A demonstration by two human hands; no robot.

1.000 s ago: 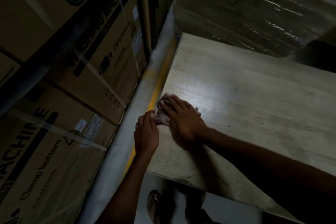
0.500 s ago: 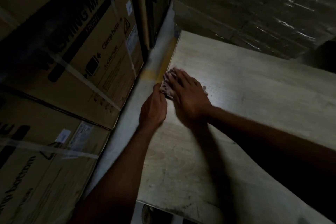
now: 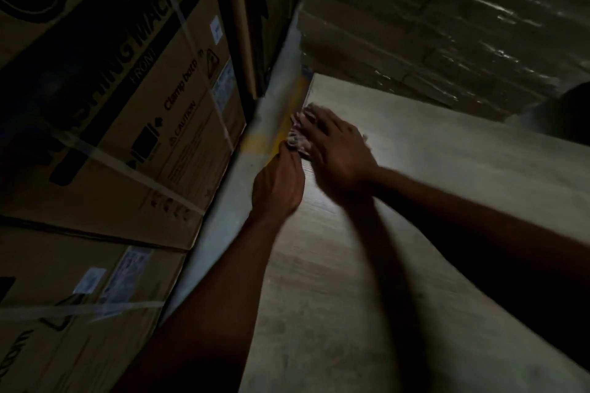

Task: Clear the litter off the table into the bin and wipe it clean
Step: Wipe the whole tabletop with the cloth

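At table [image 3: 431, 207] edge, right hand [image 3: 339, 150] flat on cloth [image 3: 297, 138], left hand [image 3: 277, 189] pinching it

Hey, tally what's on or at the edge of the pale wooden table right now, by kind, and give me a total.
Bare hands: 2, the left hand pinching the cloth and the right hand pressing flat on it
Crumpled pale cloth: 1
Total: 3 on the pale wooden table

Bare left grip [image 3: 277, 185] and right grip [image 3: 340, 155], long bare forearms [image 3: 223, 281].
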